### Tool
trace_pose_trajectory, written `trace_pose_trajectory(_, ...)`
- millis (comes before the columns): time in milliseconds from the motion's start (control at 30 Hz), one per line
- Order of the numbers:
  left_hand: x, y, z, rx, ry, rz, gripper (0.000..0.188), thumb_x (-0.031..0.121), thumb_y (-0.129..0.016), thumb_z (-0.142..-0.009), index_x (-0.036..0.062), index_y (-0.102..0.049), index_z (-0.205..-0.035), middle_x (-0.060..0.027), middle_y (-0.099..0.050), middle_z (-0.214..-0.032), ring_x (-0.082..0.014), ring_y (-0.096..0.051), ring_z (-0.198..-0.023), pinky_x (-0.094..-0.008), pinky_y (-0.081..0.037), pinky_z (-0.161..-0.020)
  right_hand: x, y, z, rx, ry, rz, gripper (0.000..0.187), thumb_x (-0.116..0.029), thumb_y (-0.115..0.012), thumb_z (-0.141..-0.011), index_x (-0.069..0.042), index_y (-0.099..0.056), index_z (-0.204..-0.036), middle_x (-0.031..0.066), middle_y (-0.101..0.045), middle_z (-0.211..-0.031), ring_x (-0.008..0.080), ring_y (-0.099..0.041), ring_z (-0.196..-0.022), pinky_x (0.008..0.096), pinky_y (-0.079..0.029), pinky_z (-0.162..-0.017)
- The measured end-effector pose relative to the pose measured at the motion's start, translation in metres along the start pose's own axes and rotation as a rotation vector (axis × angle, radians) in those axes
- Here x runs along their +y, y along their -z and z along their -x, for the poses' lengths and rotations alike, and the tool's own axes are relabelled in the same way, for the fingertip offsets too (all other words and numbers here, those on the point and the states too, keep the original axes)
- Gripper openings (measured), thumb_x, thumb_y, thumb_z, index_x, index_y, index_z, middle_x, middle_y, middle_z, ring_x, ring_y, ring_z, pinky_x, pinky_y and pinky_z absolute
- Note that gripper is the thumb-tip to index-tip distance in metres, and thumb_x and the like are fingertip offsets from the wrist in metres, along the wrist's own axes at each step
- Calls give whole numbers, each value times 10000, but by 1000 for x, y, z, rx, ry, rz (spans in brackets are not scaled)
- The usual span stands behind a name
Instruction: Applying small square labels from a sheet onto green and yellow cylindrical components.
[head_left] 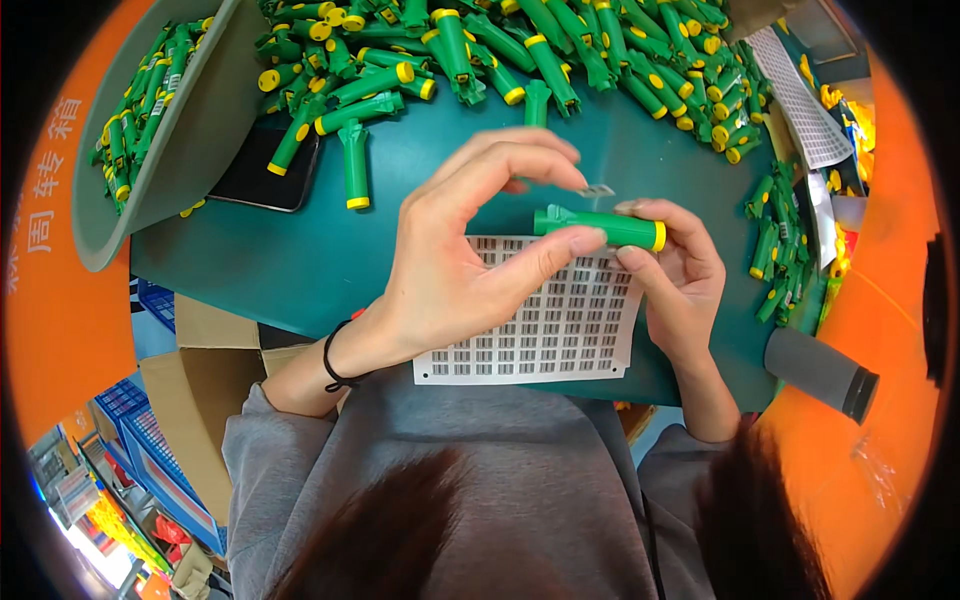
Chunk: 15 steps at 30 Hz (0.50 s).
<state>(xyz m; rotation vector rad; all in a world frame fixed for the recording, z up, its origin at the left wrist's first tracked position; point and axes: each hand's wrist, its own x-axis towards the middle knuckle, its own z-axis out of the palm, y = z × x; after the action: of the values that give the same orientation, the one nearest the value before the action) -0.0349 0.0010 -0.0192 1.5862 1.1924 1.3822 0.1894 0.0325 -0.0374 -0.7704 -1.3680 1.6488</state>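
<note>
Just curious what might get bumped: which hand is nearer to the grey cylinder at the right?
The right hand: it holds a green tube, up and to the left of the grey cylinder. The left hand is farther left, over part of the white label sheet.

And there the left hand (pixel 450 255) had a small label (pixel 598 191) at its fingertip, the right hand (pixel 688 285) gripping a green tube (pixel 615 230)!
</note>
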Motion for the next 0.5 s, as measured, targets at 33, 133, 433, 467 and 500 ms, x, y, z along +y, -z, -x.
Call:
trace_pose_trajectory(33,3,0,-2,14,-96,-100,303,34,-784,-837,28,-652,-1109,-110,-681,-1120,-186,-639,-1064,-332,-480,-972,2,-1,1,-11,78,4,404,108,-661,-877,45,-555,-1261,158,-585,-1257,206,-612,-1110,321,-528,-939)
trace_pose_trajectory(133,17,-1,-6,-79,-7,-30,122,65,-753,-870,26,-694,-968,-105,-686,-1112,-180,-630,-1065,-335,-459,-989,5,1,4,-36,173,30,401,153,-660,-867,68,-571,-1248,171,-582,-1279,243,-599,-1194,368,-530,-1018)
trace_pose_trajectory(433,25,-7,-13,-255,97,-56,77,16,-705,-894,-18,-679,-958,-104,-689,-1031,-157,-647,-939,-289,-518,-852,-1,2,10,-5,195,130,418,156,-698,-825,80,-612,-1226,183,-588,-1281,249,-604,-1187,368,-534,-1022)
trace_pose_trajectory(467,26,-7,-13,-262,91,-85,77,13,-703,-893,-20,-680,-959,-103,-687,-1021,-156,-647,-934,-287,-520,-845,-1,1,10,22,163,137,438,153,-727,-793,71,-631,-1212,183,-608,-1260,246,-606,-1177,360,-524,-1010)
trace_pose_trajectory(500,27,-7,-13,-268,85,-113,77,9,-701,-893,-22,-681,-960,-103,-686,-1012,-154,-647,-930,-285,-523,-838,-1,1,11,24,163,135,438,153,-727,-793,71,-631,-1212,183,-608,-1260,246,-606,-1177,360,-524,-1010)
